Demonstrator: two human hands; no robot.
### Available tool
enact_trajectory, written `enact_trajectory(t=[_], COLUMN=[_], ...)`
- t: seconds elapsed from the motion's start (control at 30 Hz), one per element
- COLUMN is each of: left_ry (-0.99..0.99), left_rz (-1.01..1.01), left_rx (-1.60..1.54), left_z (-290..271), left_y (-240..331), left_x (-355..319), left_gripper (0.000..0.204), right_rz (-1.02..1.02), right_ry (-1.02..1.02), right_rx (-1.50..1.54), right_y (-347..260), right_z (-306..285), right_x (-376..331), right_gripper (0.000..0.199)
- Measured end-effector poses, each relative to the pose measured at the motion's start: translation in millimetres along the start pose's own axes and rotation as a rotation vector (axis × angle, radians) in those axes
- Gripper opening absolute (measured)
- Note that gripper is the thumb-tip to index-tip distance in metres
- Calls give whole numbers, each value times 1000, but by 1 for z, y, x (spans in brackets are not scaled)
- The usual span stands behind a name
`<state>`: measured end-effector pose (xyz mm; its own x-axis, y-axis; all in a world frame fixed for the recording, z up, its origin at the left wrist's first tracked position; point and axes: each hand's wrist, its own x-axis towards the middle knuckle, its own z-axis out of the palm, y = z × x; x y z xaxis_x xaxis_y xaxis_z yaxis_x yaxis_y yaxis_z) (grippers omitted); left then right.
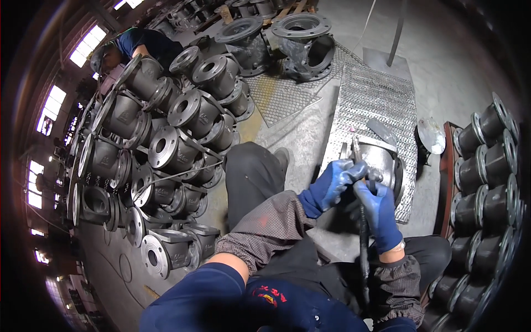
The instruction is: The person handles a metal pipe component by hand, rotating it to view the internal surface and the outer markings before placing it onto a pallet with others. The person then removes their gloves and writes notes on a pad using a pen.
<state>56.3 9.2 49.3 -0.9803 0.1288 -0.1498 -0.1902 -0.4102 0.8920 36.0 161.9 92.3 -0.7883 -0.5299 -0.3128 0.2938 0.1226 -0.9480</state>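
Both my hands wear blue-coated gloves and close around a slim air grinder (357, 149). My left hand (338, 180) grips it toward its tip. Just behind, my right hand (378, 206) wraps its rear end. A dark hose (363, 243) runs back from the tool past my right forearm. Under and beyond my hands, a grey cast flanged pipe body (381, 157) lies on a bright ridged metal plate (373, 99). The tool's tip is by the casting's far rim; whether it touches cannot be told. My hands hide part of the casting.
Stacked flanged castings (171, 149) crowd the left side. Two large castings (303, 47) stand on perforated mats (285, 99) ahead. A red-edged rack (445, 182) of castings (487, 171) is at right, near a round disc (431, 135). Another person (144, 44) bends at far left.
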Motion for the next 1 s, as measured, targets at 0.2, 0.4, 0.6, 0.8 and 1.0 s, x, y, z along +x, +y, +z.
enact_trajectory(t=[0.2,0.4,0.6,0.8,1.0], left_ry=[121,285,536,340,403], left_rz=[32,338,-9,-197,-195], left_rx=[80,422,253,-82,-203], left_z=[39,-4,-68,-46,-28], left_y=[-33,24,-16,-45,-45], left_x=[19,18,31,23,40], left_gripper=[25,29,49,55,57], right_rz=[-336,-56,-75,-161,-419], right_ry=[416,805,1013,652,671], right_rx=[-448,13,-511,-48,-372], right_y=[41,44,96,91,129], right_z=[-38,-147,-198,-125,-106], right_x=[-14,-39,-38,21,52], right_gripper=[16,29,34,30,29])
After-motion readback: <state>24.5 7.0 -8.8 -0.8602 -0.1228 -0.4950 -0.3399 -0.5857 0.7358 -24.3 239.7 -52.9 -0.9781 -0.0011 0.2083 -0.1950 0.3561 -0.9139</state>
